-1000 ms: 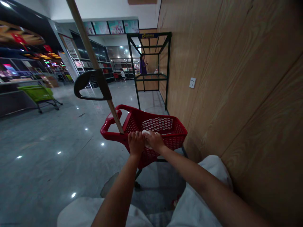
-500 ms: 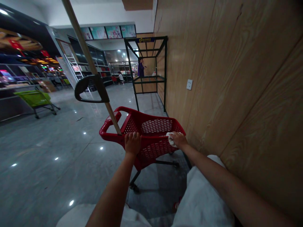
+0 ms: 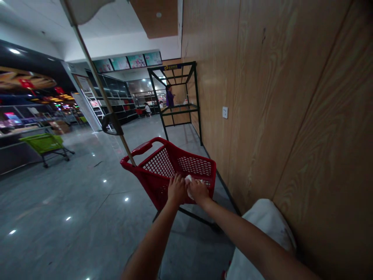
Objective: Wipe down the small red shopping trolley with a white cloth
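Note:
A small red plastic shopping cart (image 3: 155, 186) with a perforated basket stands in front of me, tilted in my view. My left hand (image 3: 176, 189) grips the near side rim of the basket, fingers curled over its top. Close beside it, my right hand (image 3: 199, 190) is closed around a crumpled white cloth (image 3: 189, 180) and presses it against the same rim. A tall pole (image 3: 96, 76) rises from the cart's handle end, with a black loop-shaped piece (image 3: 113, 123) partway up and a pale flag-like sheet (image 3: 87, 9) at the top.
A wood-panelled wall (image 3: 262, 116) with a socket (image 3: 225, 112) runs along my right. Ahead stands a dark metal frame rack (image 3: 199, 116), with a person in purple (image 3: 169, 97) behind it. A green cart (image 3: 43, 144) is at the left on the grey tiled floor (image 3: 87, 202).
My right hand has slid the cloth left along the rim, close to my left hand. The cart has turned somewhat, and my view has tilted upward.

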A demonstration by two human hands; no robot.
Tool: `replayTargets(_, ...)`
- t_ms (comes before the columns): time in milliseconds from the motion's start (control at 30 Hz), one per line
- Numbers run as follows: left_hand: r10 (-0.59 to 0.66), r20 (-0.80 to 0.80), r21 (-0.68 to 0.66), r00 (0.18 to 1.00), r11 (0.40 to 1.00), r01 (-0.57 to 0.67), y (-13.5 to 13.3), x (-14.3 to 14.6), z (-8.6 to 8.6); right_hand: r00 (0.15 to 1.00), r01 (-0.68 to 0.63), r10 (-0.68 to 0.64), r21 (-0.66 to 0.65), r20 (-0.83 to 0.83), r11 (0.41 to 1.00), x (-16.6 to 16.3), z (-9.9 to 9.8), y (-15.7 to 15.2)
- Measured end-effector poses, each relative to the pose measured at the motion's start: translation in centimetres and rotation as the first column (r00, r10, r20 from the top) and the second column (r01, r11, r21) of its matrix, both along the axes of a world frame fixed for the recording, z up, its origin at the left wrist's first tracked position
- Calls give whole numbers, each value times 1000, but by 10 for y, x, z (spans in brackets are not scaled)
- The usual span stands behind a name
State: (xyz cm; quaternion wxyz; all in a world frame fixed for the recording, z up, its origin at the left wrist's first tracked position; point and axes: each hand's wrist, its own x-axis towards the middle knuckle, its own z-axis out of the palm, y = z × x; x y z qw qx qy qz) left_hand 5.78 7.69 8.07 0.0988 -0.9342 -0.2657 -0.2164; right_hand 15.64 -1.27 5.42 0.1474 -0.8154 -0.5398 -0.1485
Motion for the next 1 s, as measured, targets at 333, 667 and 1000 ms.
replayTargets(333, -84, 32, -144, 996, 986, 88, -22, 4, -15, 940, -342, 340, 147, 38, 928, 45, -43, -68)
replayTargets(667, -132, 159, -210, 978, 964, 164, -65, 29, -37, 848, -522, 517, 15, 114, 853, 92, -40, -79)
replayTargets(1000, -210, 109, -269, 972, 935, 232, -64, 21, -40, 826, -564, 555, 160, 101, 811, 105, -51, -80)
